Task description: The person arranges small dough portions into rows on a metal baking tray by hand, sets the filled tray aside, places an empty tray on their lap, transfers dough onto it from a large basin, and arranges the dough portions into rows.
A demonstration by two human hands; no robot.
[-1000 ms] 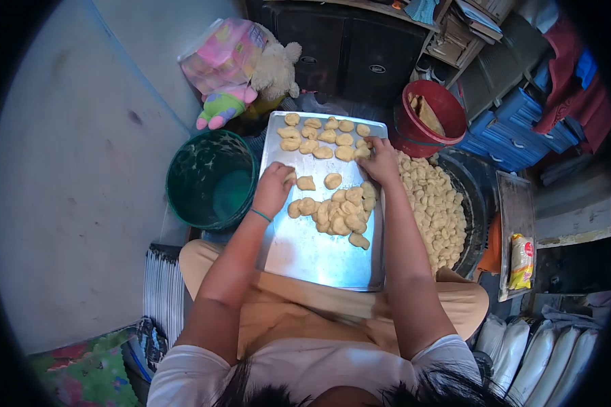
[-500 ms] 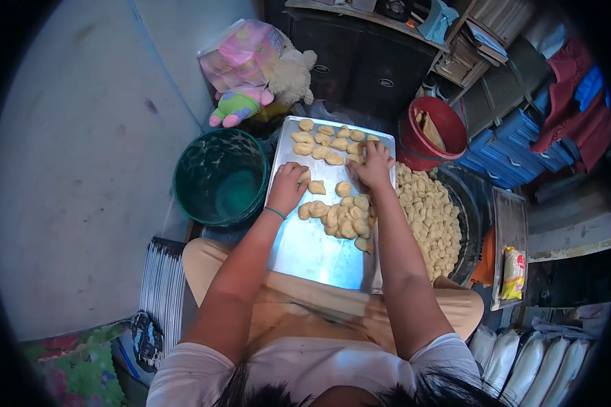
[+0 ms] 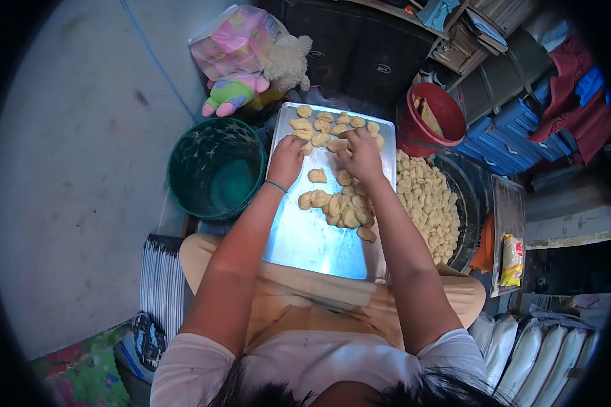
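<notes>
A metal tray (image 3: pixel 292 247) lies in front of my crossed legs, with rows of dough pieces (image 3: pixel 320 125) at its far end and a dough pile (image 3: pixel 346 209) nearer its middle. My left hand (image 3: pixel 288 161) is at the tray's left side, its fingertips by a dough piece at the left of the third row; whether it grips the piece is hidden. My right hand (image 3: pixel 361 157) is over the right part of the rows, fingers bent and spread, close to dough pieces. One separate dough piece (image 3: pixel 317 176) lies between the hands, nearer me than the rows.
A green bucket (image 3: pixel 217 169) stands left of the tray. Right of it are a black basin (image 3: pixel 470 210) heaped with dough pieces and a red bucket (image 3: pixel 431 121). A yellow packet (image 3: pixel 512 260) sits on another tray (image 3: pixel 508 203). Stuffed toys (image 3: pixel 231 95) lie at the far left.
My left hand has moved away from me to the third row, and the dough piece by it is now there. My right hand has shifted left along the rows. The view has shifted slightly.
</notes>
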